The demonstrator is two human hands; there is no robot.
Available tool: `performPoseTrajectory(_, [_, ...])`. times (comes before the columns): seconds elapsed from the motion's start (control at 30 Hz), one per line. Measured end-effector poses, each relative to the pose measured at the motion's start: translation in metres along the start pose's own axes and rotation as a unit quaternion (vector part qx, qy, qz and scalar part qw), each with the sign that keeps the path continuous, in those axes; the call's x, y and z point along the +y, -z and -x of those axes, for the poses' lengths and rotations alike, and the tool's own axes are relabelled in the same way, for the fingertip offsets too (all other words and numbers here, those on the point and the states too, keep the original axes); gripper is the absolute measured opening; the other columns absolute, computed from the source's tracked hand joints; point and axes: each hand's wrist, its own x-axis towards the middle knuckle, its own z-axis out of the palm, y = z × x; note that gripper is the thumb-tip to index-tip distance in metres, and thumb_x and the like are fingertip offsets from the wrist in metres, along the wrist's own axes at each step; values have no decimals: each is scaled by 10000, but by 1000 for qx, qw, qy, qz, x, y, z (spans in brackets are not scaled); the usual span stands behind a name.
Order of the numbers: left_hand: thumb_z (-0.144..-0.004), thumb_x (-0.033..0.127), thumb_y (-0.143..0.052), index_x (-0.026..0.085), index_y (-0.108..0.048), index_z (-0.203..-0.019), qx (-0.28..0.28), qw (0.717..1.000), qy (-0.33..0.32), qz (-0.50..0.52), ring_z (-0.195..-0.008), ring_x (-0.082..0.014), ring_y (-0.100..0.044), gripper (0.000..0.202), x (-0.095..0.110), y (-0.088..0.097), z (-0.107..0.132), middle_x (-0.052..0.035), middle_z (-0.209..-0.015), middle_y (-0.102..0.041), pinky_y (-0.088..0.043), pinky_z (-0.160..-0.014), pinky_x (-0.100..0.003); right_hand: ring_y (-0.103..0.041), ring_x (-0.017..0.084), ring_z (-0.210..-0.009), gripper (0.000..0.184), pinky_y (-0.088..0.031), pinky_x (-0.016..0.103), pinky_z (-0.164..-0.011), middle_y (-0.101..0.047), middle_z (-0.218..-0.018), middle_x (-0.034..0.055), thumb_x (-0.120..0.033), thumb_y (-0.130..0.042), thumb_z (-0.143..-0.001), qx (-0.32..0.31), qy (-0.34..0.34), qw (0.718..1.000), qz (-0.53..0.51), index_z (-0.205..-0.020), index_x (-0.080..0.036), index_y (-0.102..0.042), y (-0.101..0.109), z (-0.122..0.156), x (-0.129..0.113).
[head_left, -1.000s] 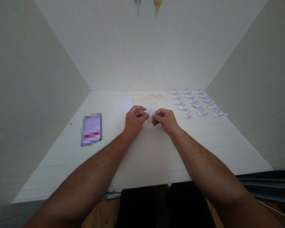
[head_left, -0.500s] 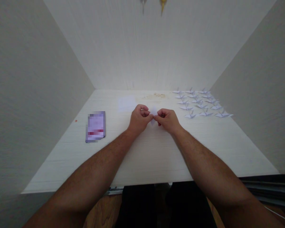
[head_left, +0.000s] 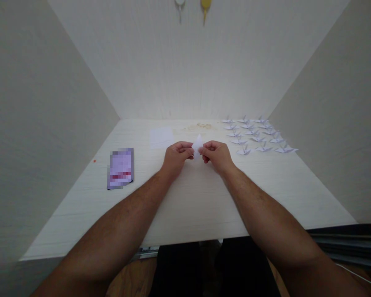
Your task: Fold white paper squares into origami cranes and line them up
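A small piece of folded white paper, pointed at its top, is held just above the white table between my two hands. My left hand pinches its left edge between thumb and fingers. On the other side, my right hand grips the right edge with thumb and forefinger, the other fingers curled under. Fingertips cover part of the paper's lower half. To the right, several white paper cranes stand in rows on the table.
Flat white paper sheets lie behind my left hand. A purple, blurred-out flat item rests at the left, with a tiny orange speck beside it. Walls enclose the table at the back and both sides. Two hooks hang above.
My left hand has shifted slightly left along the paper, and its fingers are now closer together. More of the folded paper shows. The whole view has moved a little.
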Motion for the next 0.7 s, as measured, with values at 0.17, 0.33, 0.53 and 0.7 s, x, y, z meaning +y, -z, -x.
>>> performPoseTrajectory(0.17, [-615, 267, -801, 148, -704, -828, 40, 999, -9, -6, -546, -109, -602, 263, -2, 0, -1, -3, -643, -682, -511, -599, -269, -551, 100, -531, 305, -420, 218, -468, -619, -649, -62, -300, -764, -643, 11, 82, 996, 39, -867, -226, -571, -1, 2, 3])
performPoseTrajectory(0.33, [-635, 289, -803, 150, -719, -848, 36, 999, -17, -19, -577, -117, -615, 268, -3, 0, -1, -18, -668, -696, -526, -609, -272, -541, 101, -555, 209, -434, 236, -518, -615, -640, -34, -329, -745, -695, 29, 98, 987, 126, -827, -203, -644, 0, 5, 3])
performPoseTrajectory(0.53, [-654, 274, -787, 153, -703, -820, 8, 999, -29, -39, -583, -108, -611, 222, 1, -2, 3, -16, -678, -695, -529, -588, -250, -555, 105, -475, 183, -413, 225, -456, -604, -553, -41, -372, -651, -783, 43, 81, 993, 72, -792, -204, -579, -2, 4, -1])
performPoseTrajectory(0.7, [-678, 317, -786, 176, -646, -879, -36, 999, -9, -16, -587, -126, -629, 282, 2, -2, 5, 12, -687, -664, -554, -552, -270, -559, 105, -459, 187, -401, 210, -433, -572, -537, -79, -344, -653, -784, 39, 89, 993, 64, -833, -232, -511, -2, 3, 1])
